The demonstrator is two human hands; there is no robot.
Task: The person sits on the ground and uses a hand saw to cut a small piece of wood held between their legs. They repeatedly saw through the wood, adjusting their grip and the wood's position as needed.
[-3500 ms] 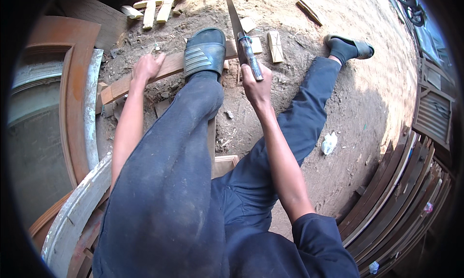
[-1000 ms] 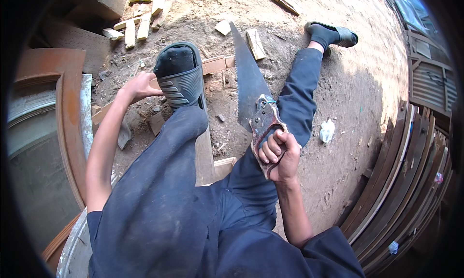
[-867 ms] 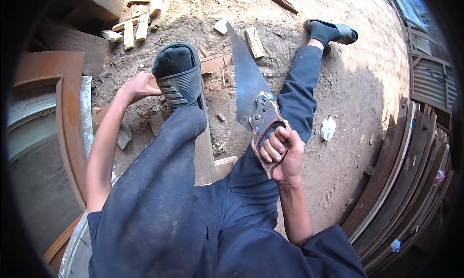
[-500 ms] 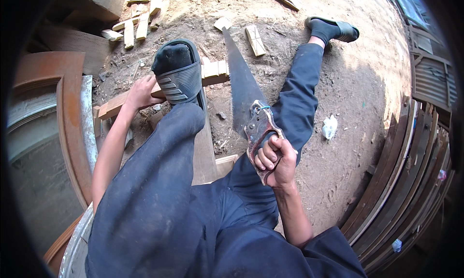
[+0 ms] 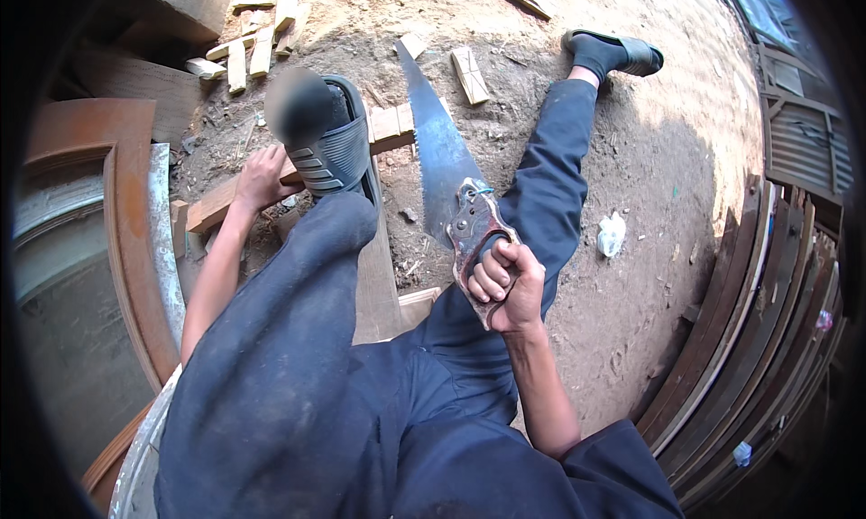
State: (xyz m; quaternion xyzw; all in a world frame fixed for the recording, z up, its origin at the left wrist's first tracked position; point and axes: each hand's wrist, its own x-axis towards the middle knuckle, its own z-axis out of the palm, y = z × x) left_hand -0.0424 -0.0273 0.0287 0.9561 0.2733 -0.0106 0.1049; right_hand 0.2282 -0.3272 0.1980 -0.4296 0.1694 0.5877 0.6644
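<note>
My right hand (image 5: 510, 283) is closed around the worn handle of a handsaw (image 5: 440, 145), its blade pointing away from me. The toothed edge runs close beside the right end of a wooden bar (image 5: 216, 203); whether it touches I cannot tell. My left hand (image 5: 262, 178) grips that bar left of my raised foot, its fingers partly hidden behind the wood. A dark slide sandal (image 5: 341, 149) on that foot presses over the bar's middle. Beneath it, a thicker plank (image 5: 377, 289) runs back toward me.
Offcuts (image 5: 262, 50) lie in a pile at the far left, and a short block (image 5: 469, 74) lies beyond the saw. Framed panels (image 5: 135, 221) lean at my left. Long boards (image 5: 722, 312) are stacked at the right. A crumpled white plastic bag (image 5: 611, 235) lies by my outstretched leg.
The saw and my right hand have shifted slightly left and away from me, bringing the blade closer to the bar's right end. My left hand keeps its grip.
</note>
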